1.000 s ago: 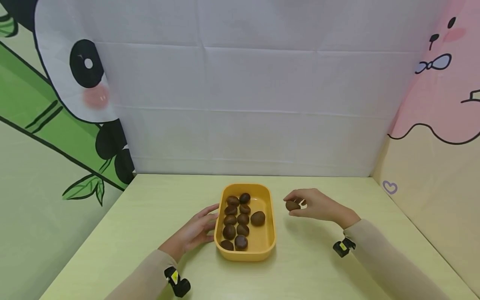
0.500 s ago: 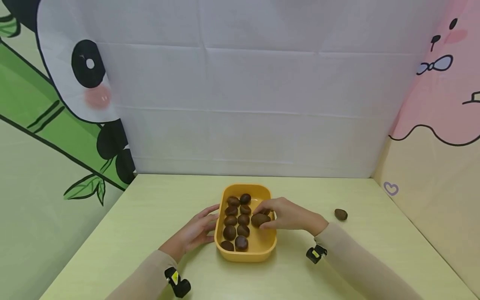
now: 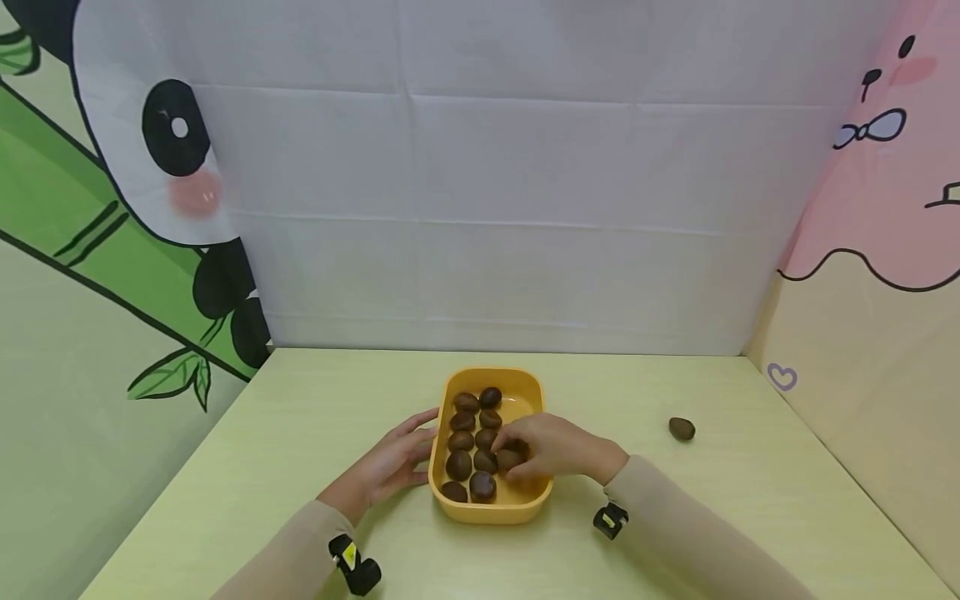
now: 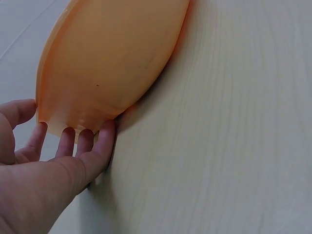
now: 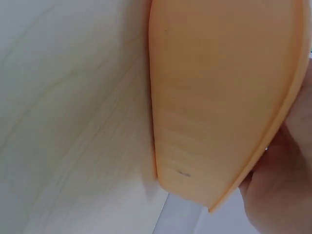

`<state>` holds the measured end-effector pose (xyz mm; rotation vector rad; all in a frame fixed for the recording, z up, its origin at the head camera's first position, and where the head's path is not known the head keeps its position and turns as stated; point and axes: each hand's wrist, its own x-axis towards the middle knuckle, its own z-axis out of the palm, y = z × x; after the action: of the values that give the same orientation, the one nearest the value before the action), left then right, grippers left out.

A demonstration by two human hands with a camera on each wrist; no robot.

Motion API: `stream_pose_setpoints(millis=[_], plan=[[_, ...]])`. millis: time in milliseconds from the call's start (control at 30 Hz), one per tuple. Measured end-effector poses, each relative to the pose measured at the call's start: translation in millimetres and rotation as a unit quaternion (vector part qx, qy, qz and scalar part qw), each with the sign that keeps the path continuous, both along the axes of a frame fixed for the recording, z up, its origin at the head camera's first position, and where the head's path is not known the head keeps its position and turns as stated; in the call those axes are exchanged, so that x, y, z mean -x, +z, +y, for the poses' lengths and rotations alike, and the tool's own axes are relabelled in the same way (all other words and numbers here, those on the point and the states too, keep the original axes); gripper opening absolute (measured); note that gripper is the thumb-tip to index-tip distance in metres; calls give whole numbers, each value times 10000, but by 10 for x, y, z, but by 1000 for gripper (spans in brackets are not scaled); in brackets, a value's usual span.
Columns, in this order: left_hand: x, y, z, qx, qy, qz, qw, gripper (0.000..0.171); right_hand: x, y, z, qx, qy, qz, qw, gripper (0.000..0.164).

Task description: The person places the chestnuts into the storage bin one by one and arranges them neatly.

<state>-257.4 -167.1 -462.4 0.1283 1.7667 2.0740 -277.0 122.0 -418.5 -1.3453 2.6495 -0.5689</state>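
A yellow tray (image 3: pixel 525 502) stands on the table with several brown chestnuts (image 3: pixel 461 440) in two columns along its left half. My left hand (image 3: pixel 386 465) rests against the tray's left side; in the left wrist view its fingertips touch the outer wall. Reaching over the right rim, my right hand (image 3: pixel 558 448) pinches a chestnut (image 3: pixel 510 459) between fingers and thumb, low inside the tray and close to the right column. In the right wrist view the tray's outer wall covers the fingertips. One more chestnut (image 3: pixel 682 429) lies on the table to the right.
The pale wooden table (image 3: pixel 360 379) ends at a white cloth backdrop (image 3: pixel 510 275). Printed walls flank it, one with a panda (image 3: pixel 112 142), the other pink (image 3: pixel 862 208). Black wrist cameras sit on both sleeves.
My right hand has moved left from beside the tray into it with a chestnut, then slightly toward me. The chestnut on the table has come into view. The left hand stays put.
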Motion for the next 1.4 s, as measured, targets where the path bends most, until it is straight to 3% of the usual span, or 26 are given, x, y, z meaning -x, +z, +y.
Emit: stream_pose_setpoints(millis=[200,1033,1400], plan=[[-7,-8,-11,-38,-47,8,10000,61,-8,-12,-49,-75,-59,300,9995,27],[-4,0,2,-28,-7,5,10000,59,5,-12,-64,-3,-213,95,9997,27],[-3,-11,0,-44,-27,22,10000,59,35,113,103,672,-232,-41,9975,25]])
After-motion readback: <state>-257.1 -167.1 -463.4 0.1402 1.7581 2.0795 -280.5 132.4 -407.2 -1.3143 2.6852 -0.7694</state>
